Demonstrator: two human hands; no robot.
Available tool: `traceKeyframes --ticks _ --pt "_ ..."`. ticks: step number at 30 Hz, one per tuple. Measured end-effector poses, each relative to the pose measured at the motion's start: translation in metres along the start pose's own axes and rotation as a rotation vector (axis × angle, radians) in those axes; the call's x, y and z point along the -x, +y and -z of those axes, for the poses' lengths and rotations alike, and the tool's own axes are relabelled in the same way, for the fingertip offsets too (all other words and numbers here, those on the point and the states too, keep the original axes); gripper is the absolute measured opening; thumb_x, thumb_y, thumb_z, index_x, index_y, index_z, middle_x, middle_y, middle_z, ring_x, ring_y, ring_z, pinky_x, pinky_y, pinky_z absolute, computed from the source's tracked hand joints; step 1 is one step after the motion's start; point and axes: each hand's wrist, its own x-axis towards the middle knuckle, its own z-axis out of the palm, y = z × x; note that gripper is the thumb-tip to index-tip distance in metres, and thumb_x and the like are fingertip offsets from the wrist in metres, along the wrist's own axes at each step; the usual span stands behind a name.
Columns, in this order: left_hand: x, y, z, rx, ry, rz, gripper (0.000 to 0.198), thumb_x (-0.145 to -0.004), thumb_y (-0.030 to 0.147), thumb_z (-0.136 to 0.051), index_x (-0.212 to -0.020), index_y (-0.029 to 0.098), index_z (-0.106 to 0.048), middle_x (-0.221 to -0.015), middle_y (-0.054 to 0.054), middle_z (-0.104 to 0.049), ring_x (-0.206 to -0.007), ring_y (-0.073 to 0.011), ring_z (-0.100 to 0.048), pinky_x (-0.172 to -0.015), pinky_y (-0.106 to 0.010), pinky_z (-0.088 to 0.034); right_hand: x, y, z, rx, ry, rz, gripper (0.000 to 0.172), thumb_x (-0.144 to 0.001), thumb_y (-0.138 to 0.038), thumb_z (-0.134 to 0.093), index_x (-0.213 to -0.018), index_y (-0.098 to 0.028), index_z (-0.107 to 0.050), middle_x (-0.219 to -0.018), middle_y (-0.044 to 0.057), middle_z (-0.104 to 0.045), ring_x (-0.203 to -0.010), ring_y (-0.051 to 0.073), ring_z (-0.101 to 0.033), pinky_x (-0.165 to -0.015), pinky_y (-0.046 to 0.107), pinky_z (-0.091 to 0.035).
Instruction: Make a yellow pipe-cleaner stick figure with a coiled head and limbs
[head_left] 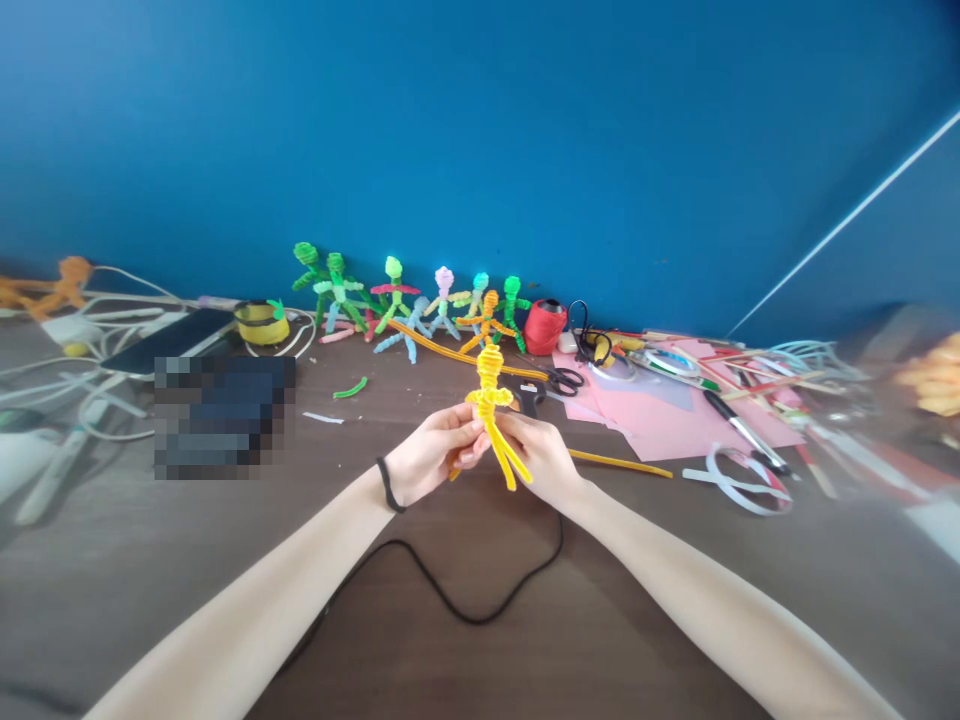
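Note:
A yellow pipe-cleaner figure, with a coiled head, short arms and two straight legs, is held upright above the table between both hands. My left hand is closed, thumb and fingers pinching the figure at its left side. My right hand is closed at the figure's right side; its fingertips are partly hidden behind the yellow body. An orange-yellow pipe cleaner lies on the table to the right of my right hand. Just behind the hands are black-handled scissors and a glue gun.
Several coloured pipe-cleaner figures stand along the blue wall, beside a red spool. Pink paper, a black marker and paper strips lie right. A dark phone and white cables lie left. A black cable loops in front.

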Motion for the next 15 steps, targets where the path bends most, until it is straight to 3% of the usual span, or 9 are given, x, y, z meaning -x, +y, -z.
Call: traceKeyframes --ticks 3,7,12,15 --pt "0.000 -0.002 -0.005 0.028 0.027 -0.004 0.014 -0.070 0.020 -0.059 -0.071 0.013 -0.047 -0.055 0.003 -0.046 -0.044 -0.0026 -0.034 -0.042 -0.017 -0.023 0.002 -0.002 -0.003 0.115 -0.042 0.031 0.025 -0.084 -0.021 -0.037 -0.094 -0.017 -0.061 -0.075 0.005 -0.064 -0.065 0.014 -0.061 -0.058 0.021 -0.044" --pt "-0.002 -0.005 -0.011 0.018 0.137 -0.072 0.015 -0.071 0.019 -0.057 -0.068 0.015 -0.043 -0.056 0.003 -0.047 -0.043 -0.0025 -0.035 -0.042 -0.017 -0.024 0.006 -0.003 -0.016 0.277 -0.003 0.066 0.027 -0.085 -0.019 -0.034 -0.088 -0.015 -0.061 -0.080 0.009 -0.066 -0.071 0.017 -0.062 -0.064 0.024 -0.046" --pt "-0.005 -0.009 -0.008 -0.214 0.291 -0.114 0.010 -0.078 0.022 -0.046 -0.072 0.017 -0.040 -0.046 0.006 -0.046 -0.035 -0.0026 -0.026 -0.038 -0.018 -0.017 0.007 -0.008 -0.022 0.335 -0.041 0.077 0.026 -0.085 -0.019 -0.033 -0.095 -0.016 -0.057 -0.086 0.008 -0.066 -0.069 0.017 -0.062 -0.060 0.026 -0.047" --pt "-0.005 -0.008 -0.004 -0.355 0.353 -0.102 0.010 -0.078 0.025 -0.046 -0.073 0.018 -0.041 -0.039 0.007 -0.043 -0.036 -0.0048 -0.032 -0.039 -0.018 -0.020 0.007 -0.012 -0.019 0.294 -0.071 0.060 0.026 -0.086 -0.019 -0.032 -0.098 -0.017 -0.055 -0.087 0.006 -0.065 -0.071 0.017 -0.062 -0.060 0.025 -0.047"
